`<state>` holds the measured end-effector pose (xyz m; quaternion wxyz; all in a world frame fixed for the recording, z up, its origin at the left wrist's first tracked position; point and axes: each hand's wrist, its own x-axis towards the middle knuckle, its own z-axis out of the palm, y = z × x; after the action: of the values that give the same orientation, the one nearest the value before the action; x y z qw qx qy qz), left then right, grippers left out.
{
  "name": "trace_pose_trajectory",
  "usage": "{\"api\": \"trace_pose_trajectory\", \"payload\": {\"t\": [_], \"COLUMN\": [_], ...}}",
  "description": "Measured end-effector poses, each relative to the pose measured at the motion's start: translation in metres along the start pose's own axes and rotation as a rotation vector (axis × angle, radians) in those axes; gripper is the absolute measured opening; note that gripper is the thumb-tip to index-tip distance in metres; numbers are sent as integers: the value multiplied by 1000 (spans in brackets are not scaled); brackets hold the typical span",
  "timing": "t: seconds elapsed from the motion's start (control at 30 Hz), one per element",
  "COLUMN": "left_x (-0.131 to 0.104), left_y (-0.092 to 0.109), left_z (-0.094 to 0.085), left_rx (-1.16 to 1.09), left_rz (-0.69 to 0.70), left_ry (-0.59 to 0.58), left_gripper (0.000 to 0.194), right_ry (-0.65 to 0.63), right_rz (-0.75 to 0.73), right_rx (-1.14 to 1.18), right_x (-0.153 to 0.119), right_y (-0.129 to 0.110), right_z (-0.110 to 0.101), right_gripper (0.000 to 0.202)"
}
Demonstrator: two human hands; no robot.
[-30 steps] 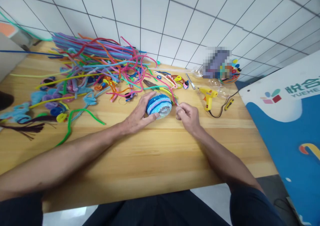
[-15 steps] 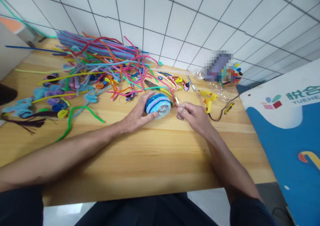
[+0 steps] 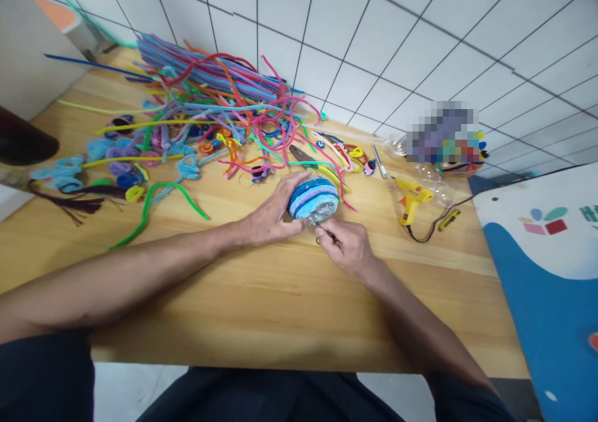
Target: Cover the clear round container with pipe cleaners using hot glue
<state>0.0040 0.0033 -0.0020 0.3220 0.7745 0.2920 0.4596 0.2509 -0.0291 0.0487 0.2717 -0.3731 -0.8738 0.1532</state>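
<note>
A ball striped in blue, light blue and lilac (image 3: 312,199) is near the middle of the wooden table (image 3: 261,310). Its lower right part is clear and shiny. My left hand (image 3: 276,213) is closed round the ball's left side, thumb below and fingers above. My right hand (image 3: 343,242) is pinched at the ball's lower right edge, fingertips by the clear part. A small dark loop shows at its fingers; the rest of what it holds is hidden.
Coloured pipe cleaners (image 3: 210,85) heap along the back left, with a green one (image 3: 149,204) nearer. Pliers (image 3: 303,155) lie behind the ball. To the right are a yellow glue gun (image 3: 411,199), a yellow cutter (image 3: 450,220) and clear domes (image 3: 428,172).
My right hand has moved left from beside the ball to its lower edge. The pale pointed thing at its fingertips no longer shows. The whole view has shifted.
</note>
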Motion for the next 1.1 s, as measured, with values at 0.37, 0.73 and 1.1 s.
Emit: {"api": "trace_pose_trajectory", "payload": {"t": [0.37,0.73,1.1], "left_x": [-1,1,1], "left_y": [-3,7,9], "left_z": [2,-3,-4], "left_rx": [37,39,23], "left_rz": [8,-143,-102], "left_ry": [-20,-26,-22], "left_gripper": [92,95,91], "right_ry": [78,-1,132], "right_rz": [67,344,311], "right_rx": [75,-38,-223], "right_x": [-2,-15,-48], "right_y": [-8,41,77], "right_z": [-1,-33,-12], "right_gripper": [32,24,33]}}
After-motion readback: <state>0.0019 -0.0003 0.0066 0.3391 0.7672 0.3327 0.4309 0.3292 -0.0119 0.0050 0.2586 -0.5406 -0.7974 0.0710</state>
